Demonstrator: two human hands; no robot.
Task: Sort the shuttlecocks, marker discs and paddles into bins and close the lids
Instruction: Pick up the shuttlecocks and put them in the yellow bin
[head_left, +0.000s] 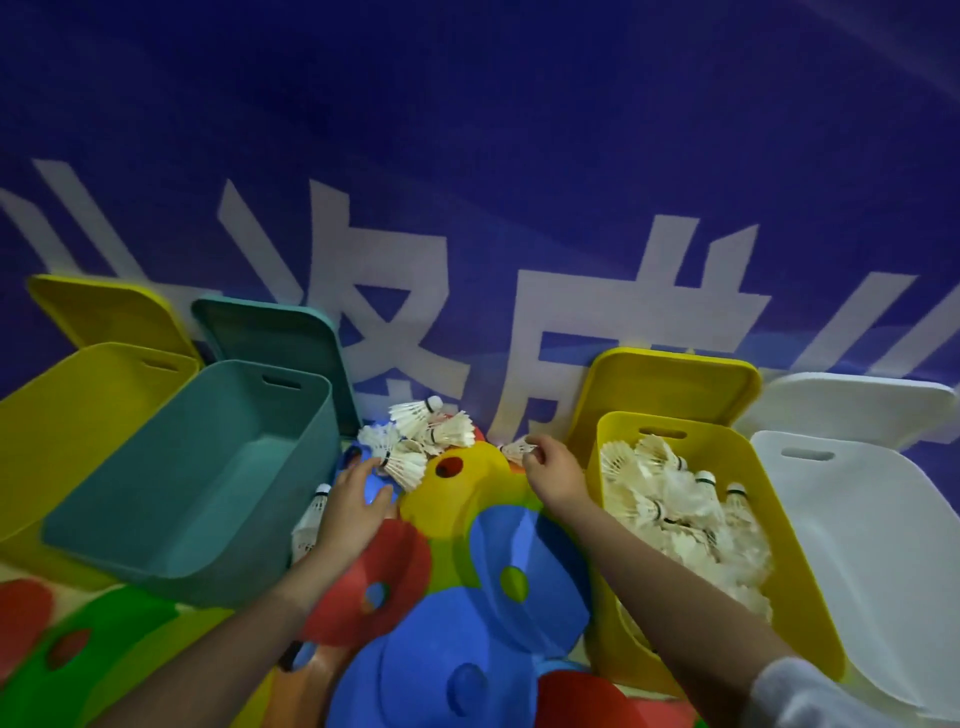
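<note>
A pile of white feather shuttlecocks lies at the back between the bins, on top of coloured marker discs. My right hand is shut on one shuttlecock just left of the yellow bin, which holds several shuttlecocks. My left hand rests with spread fingers on a blue disc, its fingertips touching a shuttlecock. Yellow, red and blue marker discs overlap in the middle. No paddles are visible.
An empty teal bin with its lid up stands left of the pile, and an empty yellow bin beyond it. A white bin stands at the far right. More discs lie at the lower left. A blue banner wall backs everything.
</note>
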